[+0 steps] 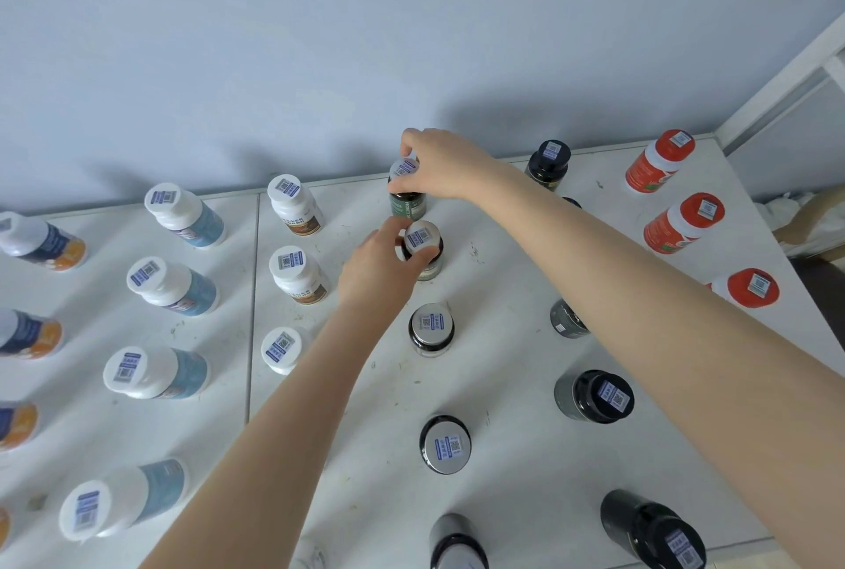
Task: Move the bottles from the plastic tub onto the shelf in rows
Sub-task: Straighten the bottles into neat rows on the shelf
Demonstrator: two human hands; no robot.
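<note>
2 bottles sit at the back of one column on the shelf (pixel 503 285): the green-labelled bottle (pixel 408 206) nearest the wall, the silver-capped bottle (pixel 429 267) just in front. The right hand (pixel 439 166) pinches the first's cap and the left hand (pixel 375 266) grips the second's. Best to seat both flat, in line with the row, before letting go. No tub shows.

Upright rows fill the white shelf (pixel 503 367): blue-labelled bottles (pixel 183 289) at left, brown-labelled bottles (pixel 299 276) beside them, black bottles (pixel 594 397) and red bottles (pixel 681 223) at right. In the middle row, the right hand (pixel 439 166) grips the green back bottle (pixel 408 202) by its cap, and the left hand (pixel 375 266) grips the second bottle (pixel 425 248).
</note>
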